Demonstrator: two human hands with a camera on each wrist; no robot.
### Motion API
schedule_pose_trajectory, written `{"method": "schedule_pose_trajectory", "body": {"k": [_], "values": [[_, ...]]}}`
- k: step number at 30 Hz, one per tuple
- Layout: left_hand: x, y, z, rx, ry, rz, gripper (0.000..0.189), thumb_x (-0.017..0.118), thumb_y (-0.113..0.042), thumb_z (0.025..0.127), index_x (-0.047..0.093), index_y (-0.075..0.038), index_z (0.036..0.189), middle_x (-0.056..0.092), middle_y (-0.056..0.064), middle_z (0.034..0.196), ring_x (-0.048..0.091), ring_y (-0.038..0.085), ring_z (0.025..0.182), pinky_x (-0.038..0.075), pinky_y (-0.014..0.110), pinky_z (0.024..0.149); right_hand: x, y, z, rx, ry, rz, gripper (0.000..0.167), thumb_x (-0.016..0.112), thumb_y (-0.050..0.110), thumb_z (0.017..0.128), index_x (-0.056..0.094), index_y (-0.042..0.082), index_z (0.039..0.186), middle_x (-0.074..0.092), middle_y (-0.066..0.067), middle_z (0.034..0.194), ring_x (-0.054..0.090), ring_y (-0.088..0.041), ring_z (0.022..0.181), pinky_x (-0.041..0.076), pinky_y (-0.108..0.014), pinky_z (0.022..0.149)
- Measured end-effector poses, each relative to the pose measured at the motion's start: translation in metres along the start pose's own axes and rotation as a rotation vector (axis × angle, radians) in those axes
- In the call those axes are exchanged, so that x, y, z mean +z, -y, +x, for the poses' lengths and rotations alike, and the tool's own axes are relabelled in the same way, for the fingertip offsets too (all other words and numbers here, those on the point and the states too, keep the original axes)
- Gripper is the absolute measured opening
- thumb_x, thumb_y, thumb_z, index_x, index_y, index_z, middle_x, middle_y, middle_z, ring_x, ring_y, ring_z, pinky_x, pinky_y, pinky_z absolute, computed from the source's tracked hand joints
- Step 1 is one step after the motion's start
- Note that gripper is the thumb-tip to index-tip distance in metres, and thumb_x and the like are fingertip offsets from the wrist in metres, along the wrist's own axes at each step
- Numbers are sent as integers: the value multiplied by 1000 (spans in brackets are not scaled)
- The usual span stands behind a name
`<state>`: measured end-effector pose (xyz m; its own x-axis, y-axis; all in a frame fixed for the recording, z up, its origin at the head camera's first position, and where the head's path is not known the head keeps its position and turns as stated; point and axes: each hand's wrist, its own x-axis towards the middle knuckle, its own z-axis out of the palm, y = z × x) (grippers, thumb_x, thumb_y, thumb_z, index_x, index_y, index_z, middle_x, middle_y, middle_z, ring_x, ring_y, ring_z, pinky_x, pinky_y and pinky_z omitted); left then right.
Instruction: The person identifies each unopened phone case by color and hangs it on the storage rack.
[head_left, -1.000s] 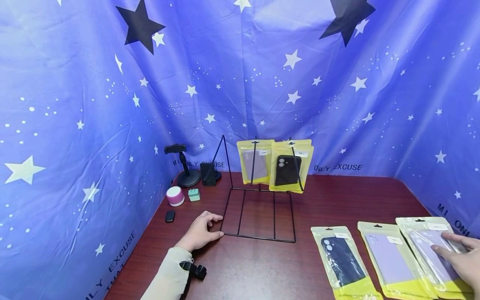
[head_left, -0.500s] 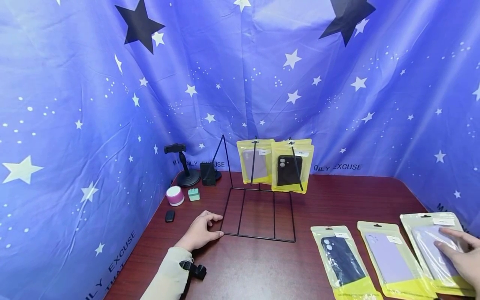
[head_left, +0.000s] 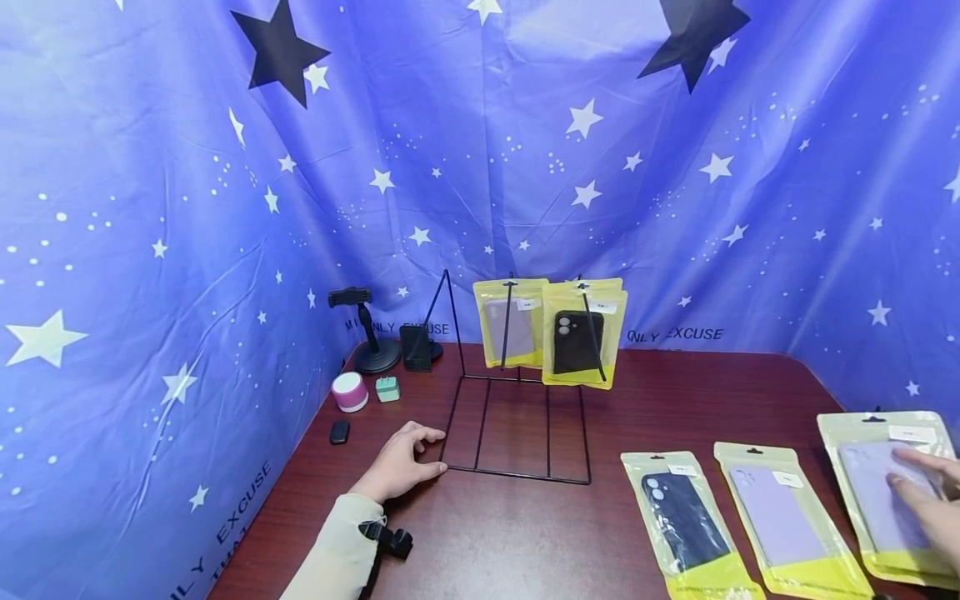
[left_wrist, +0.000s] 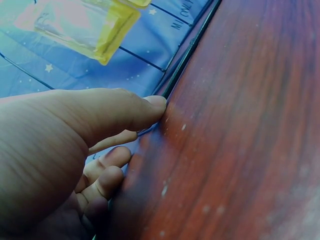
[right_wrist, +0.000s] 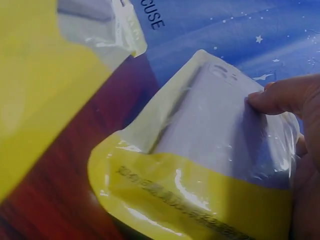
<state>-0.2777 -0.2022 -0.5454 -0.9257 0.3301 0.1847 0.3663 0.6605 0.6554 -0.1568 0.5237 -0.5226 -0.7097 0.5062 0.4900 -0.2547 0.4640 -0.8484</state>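
Note:
My right hand (head_left: 933, 504) grips a bagged lilac phone case (head_left: 881, 492) at its right side. In the right wrist view the thumb (right_wrist: 272, 97) lies on the bag's face, with the other fingers mostly hidden behind it. My left hand (head_left: 401, 462) holds the near left corner of a black wire display rack (head_left: 517, 476), thumb and forefinger against the wire. From the rack's prongs hang a bagged lilac case (head_left: 495, 333) and, on the right, bags with a black case (head_left: 573, 352) in front. Another bagged lilac case (head_left: 780, 517) and a dark blue one (head_left: 686, 521) lie on the table.
Left of the rack stand a black phone stand (head_left: 371, 342), a small black block (head_left: 416, 348), a pink-and-white round item (head_left: 350, 392), a mint charger plug (head_left: 387, 389) and a small black item (head_left: 340, 432). A starry blue curtain (head_left: 480, 167) borders the table (head_left: 540, 533).
The bagged lilac case in my right hand has shifted right and lifted, coming apart from the bag beside it. My left hand stays at the rack's corner.

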Motion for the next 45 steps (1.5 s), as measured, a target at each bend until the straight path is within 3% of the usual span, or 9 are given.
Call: {"method": "schedule_pose_trajectory", "body": {"k": [3, 11, 17, 19, 26, 33, 35, 41, 45], "values": [[0, 0, 0, -7, 1, -3, 48, 90, -25, 84, 73, -19, 129, 59, -8, 111, 54, 13, 96, 49, 33, 86, -2, 6, 3, -21, 41, 42, 67, 57, -19, 88, 78, 35, 121, 61, 32, 80, 55, 13, 57, 42, -11, 46], [0, 1, 0, -3, 4, -6, 48, 90, -26, 84, 73, -19, 129, 59, -8, 111, 54, 12, 95, 49, 33, 86, -1, 35, 14, -138, 129, 40, 68, 52, -19, 91, 71, 25, 138, 57, 29, 105, 52, 14, 80, 41, -7, 56], [0, 2, 0, 1, 3, 0, 48, 90, -26, 84, 73, -19, 129, 59, -8, 110, 54, 13, 96, 49, 33, 86, 12, 67, 22, -239, 25, -67, 61, 59, -20, 85, 70, 9, 137, 57, 30, 106, 50, 11, 90, 38, -2, 70], [0, 2, 0, -7, 3, -4, 48, 90, -26, 84, 73, -20, 129, 58, -9, 110, 54, 12, 96, 49, 33, 86, 17, 79, 24, -261, 0, -96, 60, 62, -20, 84, 69, 6, 137, 57, 31, 102, 51, 13, 83, 38, -3, 65], [0, 3, 0, 0, 1, 6, 48, 90, -27, 84, 73, -20, 129, 58, -10, 110, 54, 12, 95, 49, 33, 85, 32, 129, 30, -277, 5, -112, 57, 68, -20, 83, 68, 0, 136, 46, 24, 54, 33, 7, 35, 24, -19, 31], [0, 3, 2, -2, -1, 9, 48, 90, -28, 84, 73, -20, 129, 58, -9, 111, 54, 12, 95, 49, 33, 86, 53, 165, 36, -255, 127, 161, 52, 60, -31, 83, 60, -16, 133, 73, 15, 91, 64, 3, 51, 48, -15, 44], [0, 3, 2, -1, -1, 10, 48, 90, -28, 84, 73, -20, 128, 58, -9, 111, 54, 12, 95, 49, 33, 86, 58, 172, 36, -259, 150, 216, 50, 59, -31, 83, 59, -18, 132, 75, 11, 91, 65, 2, 53, 49, -16, 47], [1, 3, 1, -2, -3, 5, 48, 90, -27, 84, 73, -19, 128, 58, -10, 110, 54, 12, 95, 49, 33, 86, 77, 202, 29, -320, 143, 97, 45, 62, -27, 85, 63, -17, 129, 65, 15, 69, 44, -3, 35, 30, -24, 33], [1, 2, 1, 8, -12, 6, 48, 90, -27, 84, 74, -17, 128, 60, -7, 110, 54, 13, 95, 48, 34, 85, 90, 214, 27, -335, 126, 86, 46, 69, -25, 82, 67, -12, 126, 68, 12, 79, 45, -2, 42, 31, -23, 37]]}}
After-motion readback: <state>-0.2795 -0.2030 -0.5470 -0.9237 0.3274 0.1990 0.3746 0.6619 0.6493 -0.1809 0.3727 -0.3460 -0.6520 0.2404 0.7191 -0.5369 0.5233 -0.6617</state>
